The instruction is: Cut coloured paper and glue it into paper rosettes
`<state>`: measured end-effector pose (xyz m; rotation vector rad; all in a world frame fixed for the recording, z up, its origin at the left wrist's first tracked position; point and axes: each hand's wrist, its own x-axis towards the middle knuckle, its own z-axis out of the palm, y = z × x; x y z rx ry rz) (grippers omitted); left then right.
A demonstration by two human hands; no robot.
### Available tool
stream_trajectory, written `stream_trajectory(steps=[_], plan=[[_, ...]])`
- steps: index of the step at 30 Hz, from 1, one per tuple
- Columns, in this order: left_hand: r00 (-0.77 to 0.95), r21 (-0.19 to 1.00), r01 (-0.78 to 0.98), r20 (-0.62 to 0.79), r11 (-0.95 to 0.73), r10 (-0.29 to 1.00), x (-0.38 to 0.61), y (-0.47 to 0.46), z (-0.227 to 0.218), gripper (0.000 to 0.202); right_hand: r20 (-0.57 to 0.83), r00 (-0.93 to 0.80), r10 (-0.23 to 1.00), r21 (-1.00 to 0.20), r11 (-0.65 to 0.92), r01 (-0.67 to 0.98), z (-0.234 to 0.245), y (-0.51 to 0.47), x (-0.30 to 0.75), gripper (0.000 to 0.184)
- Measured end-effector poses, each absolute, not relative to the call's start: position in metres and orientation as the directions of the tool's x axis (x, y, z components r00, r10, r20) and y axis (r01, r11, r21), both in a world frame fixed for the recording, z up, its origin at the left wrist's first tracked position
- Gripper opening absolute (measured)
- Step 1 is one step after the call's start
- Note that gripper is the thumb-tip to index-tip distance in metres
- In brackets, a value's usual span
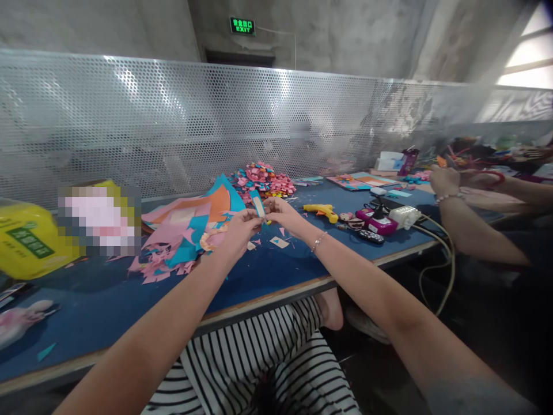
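My left hand and my right hand meet over the blue table, both pinched on a small blue paper strip held upright between them. The fingers of each hand are closed on its lower part. Just left of my hands lies a heap of pink, orange and blue paper sheets and offcuts. Behind the strip sits a pile of small folded pink and blue paper pieces. A bracelet is on my right wrist.
A yellow glue gun, a pink device and a white power adapter with cable lie to the right. Another person's arms work at the far right. A yellow bag stands left. A perforated metal screen backs the table.
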<state>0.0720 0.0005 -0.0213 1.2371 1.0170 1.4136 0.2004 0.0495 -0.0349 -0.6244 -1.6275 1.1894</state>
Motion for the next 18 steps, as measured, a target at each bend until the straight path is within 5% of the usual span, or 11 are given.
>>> stream_trajectory(steps=[18], plan=[[-0.004,0.951,0.124,0.287,-0.284,0.958,0.0684,0.0061,-0.0296,0.030,0.373,-0.387,0.844,-0.927,0.319,-0.198,-0.0291,0.0450,0.2026,0.034]])
